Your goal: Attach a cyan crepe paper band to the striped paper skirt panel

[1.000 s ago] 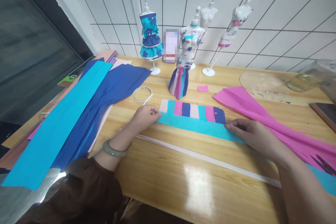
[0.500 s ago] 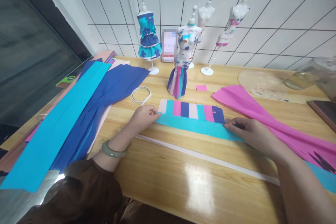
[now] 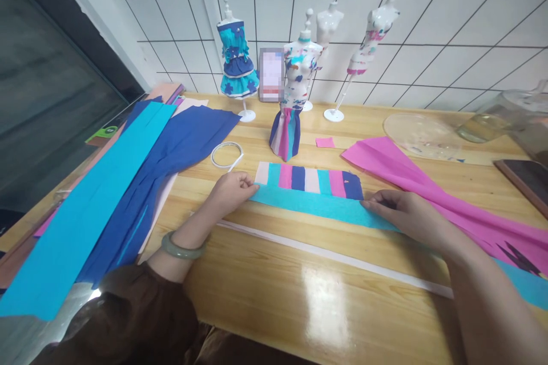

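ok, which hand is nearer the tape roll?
Left. The left hand is just on the near side of the tape roll, at the left end of the turquoise strip; the right hand is well off to the right, farther along that strip.

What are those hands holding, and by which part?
A turquoise strip: the left hand at its left end, the right hand along its far edge. Whether they also grip the striped piece is unclear.

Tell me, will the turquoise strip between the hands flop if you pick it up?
The turquoise strip would probably flop, because it looks thin and lies flat. Being so thin, it's likely light too. The striped piece might come along, since their edges meet.
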Motion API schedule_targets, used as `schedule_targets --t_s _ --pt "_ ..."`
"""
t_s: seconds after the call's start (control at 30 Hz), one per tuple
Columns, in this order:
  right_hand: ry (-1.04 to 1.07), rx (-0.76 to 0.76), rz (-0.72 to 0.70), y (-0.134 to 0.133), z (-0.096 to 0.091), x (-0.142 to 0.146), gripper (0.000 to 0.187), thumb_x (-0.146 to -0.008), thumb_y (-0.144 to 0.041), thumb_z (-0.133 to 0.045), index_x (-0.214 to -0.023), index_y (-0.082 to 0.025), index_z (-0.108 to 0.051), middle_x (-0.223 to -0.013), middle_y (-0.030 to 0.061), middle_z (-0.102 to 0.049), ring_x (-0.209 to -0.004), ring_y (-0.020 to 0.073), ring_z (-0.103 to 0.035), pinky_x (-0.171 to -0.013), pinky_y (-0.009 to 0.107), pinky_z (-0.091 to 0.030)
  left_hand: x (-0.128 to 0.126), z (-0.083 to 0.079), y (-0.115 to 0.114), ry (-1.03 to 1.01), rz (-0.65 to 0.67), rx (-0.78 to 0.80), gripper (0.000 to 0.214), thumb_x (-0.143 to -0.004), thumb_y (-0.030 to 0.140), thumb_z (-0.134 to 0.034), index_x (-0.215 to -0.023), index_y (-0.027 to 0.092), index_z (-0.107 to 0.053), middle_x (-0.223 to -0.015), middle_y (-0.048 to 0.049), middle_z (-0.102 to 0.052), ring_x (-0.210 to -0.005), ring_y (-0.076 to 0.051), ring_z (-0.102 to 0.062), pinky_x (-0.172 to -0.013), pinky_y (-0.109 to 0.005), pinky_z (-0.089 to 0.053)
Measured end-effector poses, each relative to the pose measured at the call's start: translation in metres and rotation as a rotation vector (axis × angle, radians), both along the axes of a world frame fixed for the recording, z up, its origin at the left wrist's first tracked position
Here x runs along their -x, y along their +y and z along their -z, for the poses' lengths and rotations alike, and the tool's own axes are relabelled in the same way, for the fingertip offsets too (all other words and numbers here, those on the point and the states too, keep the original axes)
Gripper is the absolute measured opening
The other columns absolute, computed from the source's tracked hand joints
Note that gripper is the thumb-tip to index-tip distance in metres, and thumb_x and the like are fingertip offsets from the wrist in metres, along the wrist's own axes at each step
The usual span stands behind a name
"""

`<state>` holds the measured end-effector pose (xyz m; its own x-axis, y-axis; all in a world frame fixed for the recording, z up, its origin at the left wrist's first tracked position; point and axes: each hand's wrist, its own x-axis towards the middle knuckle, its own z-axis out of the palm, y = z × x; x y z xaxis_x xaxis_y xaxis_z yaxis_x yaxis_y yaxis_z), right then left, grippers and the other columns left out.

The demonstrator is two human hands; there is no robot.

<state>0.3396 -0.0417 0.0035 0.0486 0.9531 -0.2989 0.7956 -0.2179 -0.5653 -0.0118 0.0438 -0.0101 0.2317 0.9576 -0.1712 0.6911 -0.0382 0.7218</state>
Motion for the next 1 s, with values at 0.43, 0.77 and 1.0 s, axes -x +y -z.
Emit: schedule_targets --t_s 0.43,0.77,1.0 --pt "0.028 0.003 0.028 0.0001 -0.0017 0.0004 0.047 -0.073 -0.066 -0.051 -0.064 -0.020 -0.053 -0.061 -0.0011 -0.045 -0.057 0.0132 -0.037 -0.051 0.025 -0.028 -0.0002 -0.0007 0.0002 -0.002 0.003 0.014 0.025 -0.069 0.042 -0.059 -0.066 0.017 -0.059 -0.052 0.0032 -0.054 -0.049 -0.010 -0.047 -0.048 -0.022 -0.032" --pt "0.074 -0.008 0.035 -0.0001 -0.0015 0.0005 0.048 -0.072 -0.066 -0.053 -0.062 -0.019 -0.051 -0.060 -0.0018 -0.044 -0.055 0.0122 -0.035 -0.050 0.025 -0.026 0.0004 0.0013 0.0002 -0.035 -0.002 0.022 0.025 -0.068 0.042 -0.060 -0.065 0.017 -0.059 -0.052 0.0026 -0.056 -0.049 -0.010 -0.048 -0.046 -0.021 -0.033" --pt "0.069 0.006 0.021 0.0000 0.0008 -0.0020 0.047 -0.075 -0.064 -0.050 -0.069 -0.018 -0.059 -0.065 0.0010 -0.051 -0.061 0.0153 -0.042 -0.055 0.027 -0.034 0.0006 0.0006 0.0000 -0.085 -0.001 0.071 0.024 -0.067 0.040 -0.062 -0.063 0.016 -0.057 -0.052 0.0017 -0.057 -0.047 -0.009 -0.046 -0.044 -0.020 -0.031"
